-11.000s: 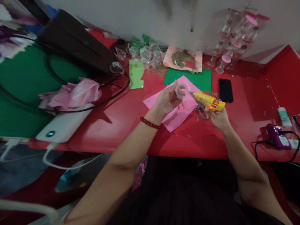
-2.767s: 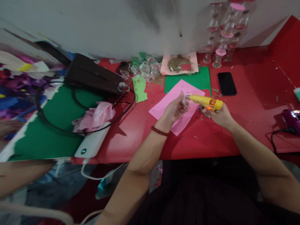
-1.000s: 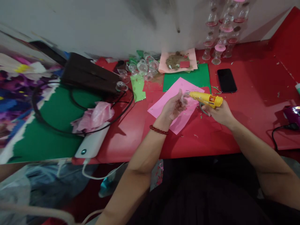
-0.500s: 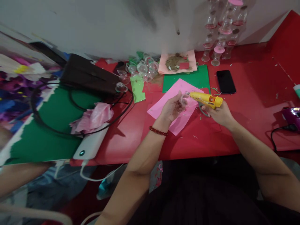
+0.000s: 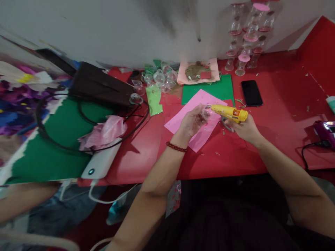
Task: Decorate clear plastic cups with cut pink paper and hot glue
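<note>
My left hand is closed around a small clear plastic cup-like piece, its rim turned toward the glue gun. A yellow hot glue gun is gripped in my right hand, its metal nozzle pointing left at the rim of the clear piece. Whether the nozzle touches the rim I cannot tell. Beneath both hands lies a pink paper sheet, partly over a green sheet. A dark ring-shaped thing, partly hidden, shows below the glue gun.
Stacked clear hourglass shapes stand at the back right near a black phone. Several clear plastic pieces lie at the back beside sand on paper. To the left are a brown box, a looped black cable and a power bank.
The glue gun's nozzle has shifted slightly left and down along the clear piece's rim. Both hands keep their holds. The view has tilted slightly.
</note>
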`<state>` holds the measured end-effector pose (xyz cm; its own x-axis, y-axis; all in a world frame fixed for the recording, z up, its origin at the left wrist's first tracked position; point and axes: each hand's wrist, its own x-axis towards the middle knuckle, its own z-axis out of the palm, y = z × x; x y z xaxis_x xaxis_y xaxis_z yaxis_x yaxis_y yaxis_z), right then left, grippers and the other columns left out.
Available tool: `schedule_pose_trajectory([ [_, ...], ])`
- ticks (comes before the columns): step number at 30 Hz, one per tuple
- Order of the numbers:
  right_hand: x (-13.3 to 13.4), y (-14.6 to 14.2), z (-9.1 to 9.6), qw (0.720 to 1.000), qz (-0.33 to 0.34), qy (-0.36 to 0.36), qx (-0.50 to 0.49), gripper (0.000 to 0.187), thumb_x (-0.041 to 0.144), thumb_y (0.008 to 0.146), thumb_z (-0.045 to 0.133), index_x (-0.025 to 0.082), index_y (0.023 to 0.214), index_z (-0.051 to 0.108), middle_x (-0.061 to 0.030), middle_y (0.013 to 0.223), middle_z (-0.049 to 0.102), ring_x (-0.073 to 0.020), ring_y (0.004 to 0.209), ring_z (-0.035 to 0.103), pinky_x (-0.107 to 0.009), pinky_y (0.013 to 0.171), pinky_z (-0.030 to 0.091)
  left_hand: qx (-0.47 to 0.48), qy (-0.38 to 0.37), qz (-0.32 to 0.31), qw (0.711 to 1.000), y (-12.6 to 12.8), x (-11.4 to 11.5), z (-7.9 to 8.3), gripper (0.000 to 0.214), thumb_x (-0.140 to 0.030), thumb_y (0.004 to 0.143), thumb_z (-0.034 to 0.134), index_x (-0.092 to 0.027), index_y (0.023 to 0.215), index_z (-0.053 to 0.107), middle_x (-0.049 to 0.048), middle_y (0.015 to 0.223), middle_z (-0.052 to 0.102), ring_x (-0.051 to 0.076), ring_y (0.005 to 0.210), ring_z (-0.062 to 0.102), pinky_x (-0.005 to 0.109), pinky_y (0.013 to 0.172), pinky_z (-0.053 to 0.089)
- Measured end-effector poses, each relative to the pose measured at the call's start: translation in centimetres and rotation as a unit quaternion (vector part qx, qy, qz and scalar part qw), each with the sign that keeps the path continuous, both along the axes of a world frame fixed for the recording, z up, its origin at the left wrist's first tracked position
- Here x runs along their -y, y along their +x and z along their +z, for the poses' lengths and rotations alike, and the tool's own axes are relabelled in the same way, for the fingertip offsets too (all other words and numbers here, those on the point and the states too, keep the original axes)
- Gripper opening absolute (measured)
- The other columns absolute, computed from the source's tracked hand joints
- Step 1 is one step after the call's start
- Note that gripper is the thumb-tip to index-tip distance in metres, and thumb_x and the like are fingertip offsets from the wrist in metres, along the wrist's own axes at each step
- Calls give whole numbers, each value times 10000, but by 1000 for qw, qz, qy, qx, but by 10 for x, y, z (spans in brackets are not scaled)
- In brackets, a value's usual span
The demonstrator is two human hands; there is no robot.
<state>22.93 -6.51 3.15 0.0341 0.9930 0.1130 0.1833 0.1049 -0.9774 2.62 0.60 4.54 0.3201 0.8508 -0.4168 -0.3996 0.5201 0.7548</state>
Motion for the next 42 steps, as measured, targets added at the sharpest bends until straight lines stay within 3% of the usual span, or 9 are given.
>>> schedule_pose_trajectory([
  [5,-1,0,-1,1000,-11,3,0,419,614,777,815,213,795,693,62,510,489,-96,461,409,-264,443,337,21,21,-14,999,-1,-1,-3,236,-313,1031,673,-129,910,759,33,704,725,72,585,640,164,579,508],
  [9,0,-1,0,1000,-7,-11,-10,410,601,768,827,218,820,688,65,515,497,-95,463,415,-259,436,344,25,29,-11,999,-3,0,-5,231,-204,1042,565,-143,915,749,44,735,738,90,604,654,187,603,522],
  [13,0,-1,1,1000,-11,-7,-6,418,611,772,822,226,771,660,62,504,482,-97,462,407,-261,433,333,34,43,-14,998,-5,0,-7,156,-140,986,591,-148,954,744,55,813,762,110,624,664,226,640,536],
  [20,0,-2,2,1000,-4,12,4,421,604,761,835,219,785,668,57,551,505,-101,500,430,-274,471,360,32,40,-15,999,-5,-2,-10,84,-134,935,662,-169,958,735,25,809,736,110,602,645,238,624,524],
  [42,1,1,-3,999,-7,-10,42,523,707,814,785,224,655,662,21,441,549,-125,406,495,-289,444,408,43,50,-2,998,-3,-1,-7,186,-112,983,582,-152,915,751,41,826,736,93,635,634,216,648,524],
])
